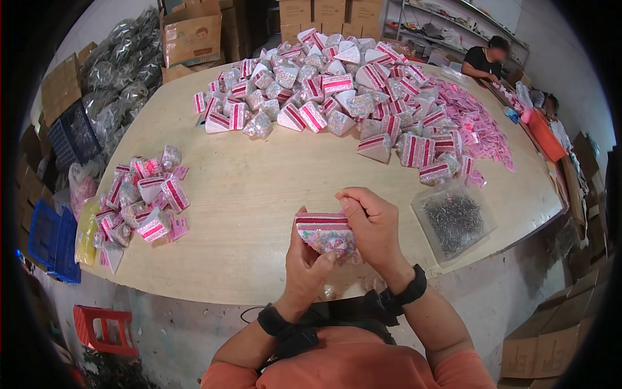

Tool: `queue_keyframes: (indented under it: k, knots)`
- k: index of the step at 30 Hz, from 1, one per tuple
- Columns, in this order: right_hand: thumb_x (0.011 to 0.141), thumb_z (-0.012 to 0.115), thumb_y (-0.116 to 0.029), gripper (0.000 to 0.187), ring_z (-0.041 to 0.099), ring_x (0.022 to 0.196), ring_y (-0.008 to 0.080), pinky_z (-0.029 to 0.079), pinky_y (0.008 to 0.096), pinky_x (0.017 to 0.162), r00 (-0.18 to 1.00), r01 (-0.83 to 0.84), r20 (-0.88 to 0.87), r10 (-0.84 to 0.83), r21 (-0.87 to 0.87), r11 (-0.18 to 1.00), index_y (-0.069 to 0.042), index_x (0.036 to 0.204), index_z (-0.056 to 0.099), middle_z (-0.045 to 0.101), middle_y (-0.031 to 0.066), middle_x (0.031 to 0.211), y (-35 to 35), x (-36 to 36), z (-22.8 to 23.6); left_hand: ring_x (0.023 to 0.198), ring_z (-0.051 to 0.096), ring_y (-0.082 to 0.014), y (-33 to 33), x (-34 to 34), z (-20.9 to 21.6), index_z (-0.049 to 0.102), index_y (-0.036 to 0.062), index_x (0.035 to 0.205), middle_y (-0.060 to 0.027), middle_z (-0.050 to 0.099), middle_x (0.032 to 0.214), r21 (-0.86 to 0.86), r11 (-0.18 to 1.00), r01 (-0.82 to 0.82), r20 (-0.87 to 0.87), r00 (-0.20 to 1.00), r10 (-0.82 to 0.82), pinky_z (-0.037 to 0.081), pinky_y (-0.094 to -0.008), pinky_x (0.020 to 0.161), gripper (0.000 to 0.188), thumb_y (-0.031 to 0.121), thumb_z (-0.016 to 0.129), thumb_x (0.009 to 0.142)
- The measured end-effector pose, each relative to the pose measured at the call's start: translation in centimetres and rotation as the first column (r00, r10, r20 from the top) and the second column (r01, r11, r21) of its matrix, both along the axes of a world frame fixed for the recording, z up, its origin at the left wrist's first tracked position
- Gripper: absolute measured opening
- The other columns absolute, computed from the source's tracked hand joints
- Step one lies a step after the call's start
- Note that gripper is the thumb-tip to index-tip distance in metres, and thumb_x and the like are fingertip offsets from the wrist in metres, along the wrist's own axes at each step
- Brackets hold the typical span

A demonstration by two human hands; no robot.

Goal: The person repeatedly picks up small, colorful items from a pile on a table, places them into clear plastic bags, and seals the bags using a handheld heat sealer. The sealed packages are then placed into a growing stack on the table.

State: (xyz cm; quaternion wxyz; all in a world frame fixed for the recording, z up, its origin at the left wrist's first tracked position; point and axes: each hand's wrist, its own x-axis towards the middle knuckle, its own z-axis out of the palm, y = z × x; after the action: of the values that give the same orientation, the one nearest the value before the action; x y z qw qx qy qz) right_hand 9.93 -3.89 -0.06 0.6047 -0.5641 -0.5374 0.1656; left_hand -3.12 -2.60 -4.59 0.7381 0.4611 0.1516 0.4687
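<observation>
My left hand (306, 269) is wrapped round a toy cake slice (327, 238), with pink and dark red layers and a side of pastel sprinkles. It is held just above the near edge of the table. My right hand (377, 227) is closed in a pinch at the slice's upper right corner. Whatever lies between those fingertips is too small or hidden to make out. To the right of my right hand, a clear square tray (453, 217) holds a tangle of thin metal pieces.
A large heap of bagged cake slices (324, 84) covers the table's far side, beside pink cards (476, 117). A smaller pile (142, 194) lies left. Another person (486, 61) sits far right. A red stool (105, 330) and blue crates (55, 236) stand on the floor.
</observation>
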Motion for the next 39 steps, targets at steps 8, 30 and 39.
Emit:
queue_keyframes:
  k: [8,30,39]
  knots:
    - [0.084,0.054,-0.007,0.013,0.059,0.065,0.0173,0.045,0.0271,0.06,0.996,0.054,0.068,-0.06,0.089,0.995,0.002,0.092,0.059,0.062,0.0123,0.076,0.1,-0.3,-0.2,0.115,0.043,-0.0225,0.1,0.1,-0.1,-0.005,0.003,0.141,-0.0142,0.035,0.127,-0.045,0.999,0.002,-0.034,0.999,-0.004,0.039,-0.0371,0.096,0.091,0.004,0.059,0.075]
    - [0.086,0.054,-0.007,0.014,0.053,0.069,0.0095,0.045,0.0242,0.064,0.986,0.127,0.095,-0.137,0.098,0.987,0.003,0.094,0.059,0.061,0.0071,0.078,1.5,-0.6,-1.0,0.113,0.048,-0.0254,0.2,-0.1,-0.6,0.021,0.0041,0.134,-0.0117,0.042,0.124,-0.276,0.936,0.219,0.045,0.976,-0.215,0.041,-0.0409,0.095,0.079,-0.014,0.034,0.059]
    - [0.086,0.055,-0.008,0.015,0.051,0.07,0.0072,0.044,0.0227,0.063,0.994,0.102,0.032,-0.104,0.052,0.993,0.003,0.095,0.06,0.061,0.004,0.079,1.5,-0.2,-1.1,0.115,0.045,-0.0248,0.0,-0.2,0.1,0.023,0.0059,0.132,-0.0122,0.039,0.125,-0.186,0.959,0.214,0.18,0.967,-0.18,0.041,-0.042,0.095,0.071,-0.011,0.039,0.065]
